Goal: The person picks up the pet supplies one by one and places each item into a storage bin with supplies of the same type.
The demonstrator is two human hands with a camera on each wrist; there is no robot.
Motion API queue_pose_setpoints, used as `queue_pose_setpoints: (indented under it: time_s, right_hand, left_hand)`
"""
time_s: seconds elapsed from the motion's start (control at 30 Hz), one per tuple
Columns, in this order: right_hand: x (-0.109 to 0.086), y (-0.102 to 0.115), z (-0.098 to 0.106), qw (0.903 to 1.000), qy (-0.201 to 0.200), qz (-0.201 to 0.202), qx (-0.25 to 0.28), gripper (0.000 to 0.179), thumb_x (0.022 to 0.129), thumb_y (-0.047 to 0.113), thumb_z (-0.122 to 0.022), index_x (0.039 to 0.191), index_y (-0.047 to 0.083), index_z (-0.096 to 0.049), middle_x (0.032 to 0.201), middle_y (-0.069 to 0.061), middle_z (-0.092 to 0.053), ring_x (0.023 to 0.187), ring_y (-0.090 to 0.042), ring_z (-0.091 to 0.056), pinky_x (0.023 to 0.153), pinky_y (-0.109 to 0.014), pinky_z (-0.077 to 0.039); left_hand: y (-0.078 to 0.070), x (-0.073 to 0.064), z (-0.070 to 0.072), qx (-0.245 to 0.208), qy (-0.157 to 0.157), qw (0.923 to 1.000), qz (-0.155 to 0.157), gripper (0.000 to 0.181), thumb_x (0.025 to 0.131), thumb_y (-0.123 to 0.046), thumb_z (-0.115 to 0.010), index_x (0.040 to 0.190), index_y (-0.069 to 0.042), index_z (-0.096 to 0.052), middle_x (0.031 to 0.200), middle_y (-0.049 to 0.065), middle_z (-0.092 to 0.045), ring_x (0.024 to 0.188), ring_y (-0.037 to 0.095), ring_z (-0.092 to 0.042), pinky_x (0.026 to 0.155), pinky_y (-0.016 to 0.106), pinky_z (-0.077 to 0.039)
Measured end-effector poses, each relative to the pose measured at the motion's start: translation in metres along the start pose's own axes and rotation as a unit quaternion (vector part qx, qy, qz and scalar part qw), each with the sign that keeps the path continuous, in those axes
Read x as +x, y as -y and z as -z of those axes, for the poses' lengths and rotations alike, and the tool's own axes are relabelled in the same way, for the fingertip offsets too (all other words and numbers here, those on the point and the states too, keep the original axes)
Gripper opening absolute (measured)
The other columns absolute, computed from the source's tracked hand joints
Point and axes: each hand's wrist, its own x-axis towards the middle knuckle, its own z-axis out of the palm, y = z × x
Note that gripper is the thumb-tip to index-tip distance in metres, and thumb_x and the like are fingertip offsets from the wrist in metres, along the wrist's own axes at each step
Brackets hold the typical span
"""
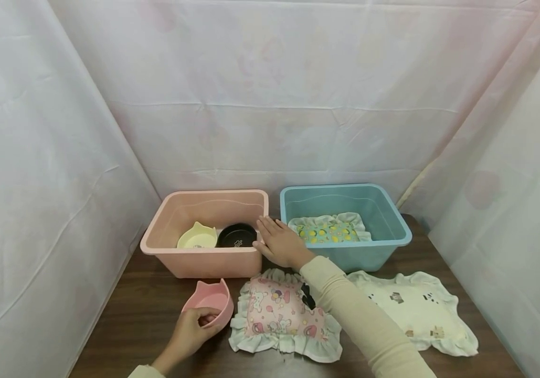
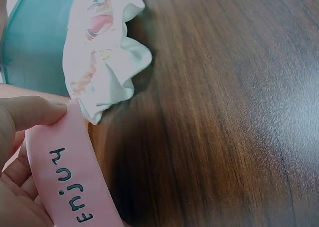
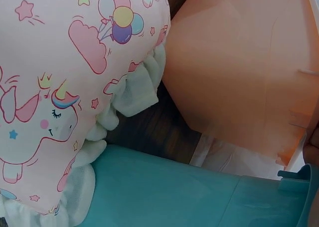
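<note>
My left hand (image 1: 191, 332) pinches the near rim of a pink cat-eared bowl (image 1: 210, 295) at the left front of the table. In the left wrist view, dark lettering runs along the outer wall of the bowl (image 2: 67, 172). Fingers fairly straight, my right hand (image 1: 281, 245) lies at the right rim of the pink bin (image 1: 203, 262), between the two bins. Inside that bin sit a yellow cat-eared bowl (image 1: 198, 238) and a black bowl (image 1: 237, 235). Below my right arm lies a pink unicorn-print pillow (image 1: 276, 307) with a white ruffle.
The blue bin (image 1: 364, 257) stands at the back right, holding a lemon-print pillow (image 1: 328, 232). A white ruffled pillow (image 1: 411, 310) with animal prints lies at the right front. Dark wooden table (image 1: 128, 325) shows around them, with white curtains (image 1: 260, 142) behind and at both sides.
</note>
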Motion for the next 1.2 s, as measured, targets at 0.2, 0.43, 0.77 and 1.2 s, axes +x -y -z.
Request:
queue_pose_setpoints:
  time_s: [0.2, 0.43, 0.77, 1.2]
  right_hand:
    - [0.0, 0.0, -0.001, 1.0, -0.004, 0.001, -0.003, 0.068, 0.102, 0.052, -0.022, 0.152, 0.005, -0.021, 0.158, -0.011, -0.022, 0.146, -0.023, -0.017, 0.118, -0.039, -0.015]
    - [-0.001, 0.001, 0.0, 1.0, 0.001, 0.0, -0.009, 0.068, 0.102, 0.052, -0.02, 0.153, 0.006, -0.019, 0.158, -0.011, -0.022, 0.146, -0.023, -0.018, 0.118, -0.039, -0.016]
    - [-0.001, 0.0, 0.0, 1.0, 0.003, -0.002, -0.006, 0.068, 0.102, 0.052, -0.02, 0.153, 0.006, -0.018, 0.159, -0.01, -0.02, 0.146, -0.022, -0.016, 0.118, -0.038, -0.014]
    - [0.0, 0.0, -0.001, 1.0, 0.004, 0.002, -0.006, 0.068, 0.103, 0.05, -0.021, 0.152, 0.004, -0.019, 0.159, -0.012, -0.019, 0.147, -0.022, -0.014, 0.119, -0.036, -0.01]
  left_hand:
    - [-0.005, -0.004, 0.003, 0.003, -0.01, 0.9999, 0.009, 0.025, 0.065, -0.002, -0.085, 0.086, -0.01, -0.075, 0.07, -0.007, -0.065, 0.063, -0.002, -0.054, 0.057, 0.019, -0.047]
    - [-0.012, -0.007, 0.008, -0.004, -0.018, 0.999, 0.039, 0.028, 0.063, 0.002, -0.083, 0.085, -0.012, -0.074, 0.068, -0.008, -0.064, 0.061, 0.0, -0.054, 0.057, 0.019, -0.047]
    - [-0.03, -0.011, 0.021, -0.037, 0.003, 0.9982, 0.047, 0.027, 0.065, 0.004, -0.081, 0.089, -0.005, -0.074, 0.07, -0.002, -0.065, 0.061, 0.001, -0.052, 0.056, 0.019, -0.046]
    - [-0.057, -0.01, 0.044, -0.106, 0.029, 0.9921, 0.06, 0.029, 0.069, 0.003, -0.079, 0.097, 0.005, -0.071, 0.075, 0.005, -0.065, 0.063, 0.004, -0.055, 0.056, 0.021, -0.047]
